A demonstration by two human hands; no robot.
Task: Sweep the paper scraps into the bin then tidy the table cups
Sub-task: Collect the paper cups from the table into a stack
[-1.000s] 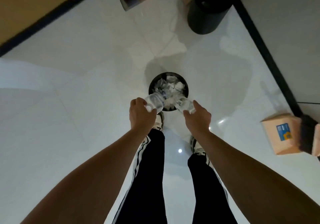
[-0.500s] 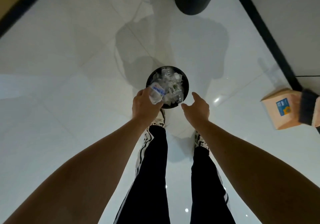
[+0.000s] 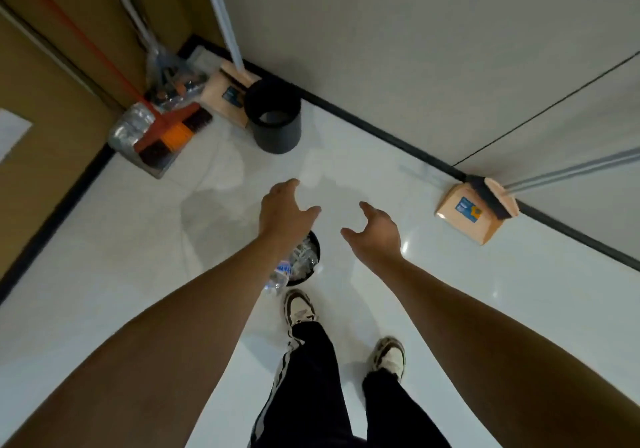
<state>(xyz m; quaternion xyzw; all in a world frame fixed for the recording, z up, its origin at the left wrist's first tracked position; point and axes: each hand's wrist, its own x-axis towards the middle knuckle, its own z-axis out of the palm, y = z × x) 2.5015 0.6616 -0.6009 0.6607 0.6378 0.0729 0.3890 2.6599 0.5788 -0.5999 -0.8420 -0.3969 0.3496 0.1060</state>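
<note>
A small black bin [image 3: 311,257] stands on the white floor just in front of my feet, partly hidden under my left forearm. It holds clear plastic bottles or cups [image 3: 294,265], one with a blue label. My left hand [image 3: 282,212] hovers above and beyond the bin, fingers spread, holding nothing. My right hand [image 3: 374,231] is to the right of the bin, also empty with fingers apart.
A taller black bin [image 3: 275,123] stands near the far wall. Beside it sit a peach dustpan with a broom [image 3: 227,92] and a grey dustpan of bottles with an orange broom [image 3: 152,139]. Another peach dustpan and brush [image 3: 476,212] sit at right by the wall.
My right hand let its bottle go, then my left hand did too; both bottles now lie in the bin. Both hands have lifted away empty, and the view has tilted up toward the wall.
</note>
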